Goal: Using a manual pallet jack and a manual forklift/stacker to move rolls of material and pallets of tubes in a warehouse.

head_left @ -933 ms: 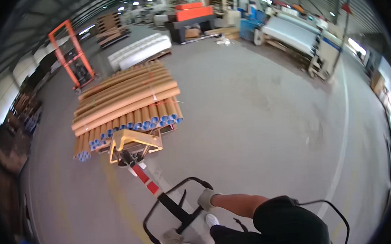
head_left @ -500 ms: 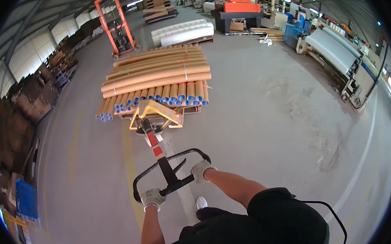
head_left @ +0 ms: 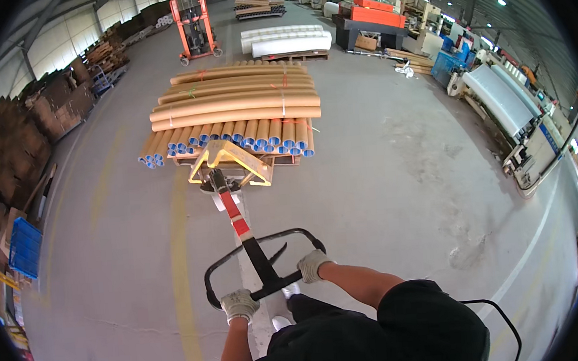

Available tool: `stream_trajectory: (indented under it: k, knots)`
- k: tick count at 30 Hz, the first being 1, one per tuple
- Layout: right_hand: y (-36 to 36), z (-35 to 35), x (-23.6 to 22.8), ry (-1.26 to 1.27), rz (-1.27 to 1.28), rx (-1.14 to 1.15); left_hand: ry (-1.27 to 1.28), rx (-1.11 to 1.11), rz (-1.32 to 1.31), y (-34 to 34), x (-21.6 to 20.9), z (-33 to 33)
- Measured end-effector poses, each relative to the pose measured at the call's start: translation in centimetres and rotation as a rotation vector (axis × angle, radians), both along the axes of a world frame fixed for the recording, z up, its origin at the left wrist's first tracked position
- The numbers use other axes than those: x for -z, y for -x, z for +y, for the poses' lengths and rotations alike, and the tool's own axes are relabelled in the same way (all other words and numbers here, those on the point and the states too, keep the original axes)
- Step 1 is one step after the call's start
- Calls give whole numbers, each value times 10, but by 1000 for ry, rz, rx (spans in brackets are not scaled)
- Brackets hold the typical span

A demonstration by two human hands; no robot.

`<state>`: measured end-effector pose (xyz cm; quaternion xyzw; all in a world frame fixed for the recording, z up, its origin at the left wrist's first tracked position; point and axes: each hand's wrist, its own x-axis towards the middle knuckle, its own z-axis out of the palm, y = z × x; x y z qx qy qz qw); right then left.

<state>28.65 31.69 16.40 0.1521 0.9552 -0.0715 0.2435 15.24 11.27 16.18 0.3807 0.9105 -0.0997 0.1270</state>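
Note:
Both my hands wear pale knitted work gloves and are wrapped around the black loop handle (head_left: 262, 263) of a pallet jack. My left hand (head_left: 239, 305) grips the near left corner of the loop, and my right hand (head_left: 314, 266) closes on its right side. A black shaft with red bands runs forward from the handle to the yellow pallet jack body (head_left: 218, 151). Beyond it, a pallet carries long brown cardboard tubes (head_left: 237, 106). The lower tubes show blue inner ends toward me; the upper ones lie crosswise, strapped together.
An orange hand stacker (head_left: 190, 26) and white rolls (head_left: 291, 44) stand farther ahead. Stacked cardboard (head_left: 14, 126) and a blue crate (head_left: 25, 248) line the left side. A machine with a large pale roll (head_left: 501, 98) is at the right. Yellow and white lines mark the floor.
The handle and both hands have shifted slightly right and down in view. Surroundings have turned slightly, with the stacker and rolls farther right. Both my shoes now show beneath the handle.

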Motion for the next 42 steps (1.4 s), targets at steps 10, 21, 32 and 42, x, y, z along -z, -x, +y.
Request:
stream_trajectory:
  k: [10,21,32,42]
  knots:
    - [-20,61,54,105,-30,-135,131,-141,-146,-38,45,45]
    - [-85,138,-45,56,284,-192,-162,-270,94,-138,-59,103]
    - [-149,156,-60,-39,244,-210,-166,-210,17,-219,-96,130]
    - [-199,209,-70,28,152,-320,-115,-242,3,-292,-119,177]
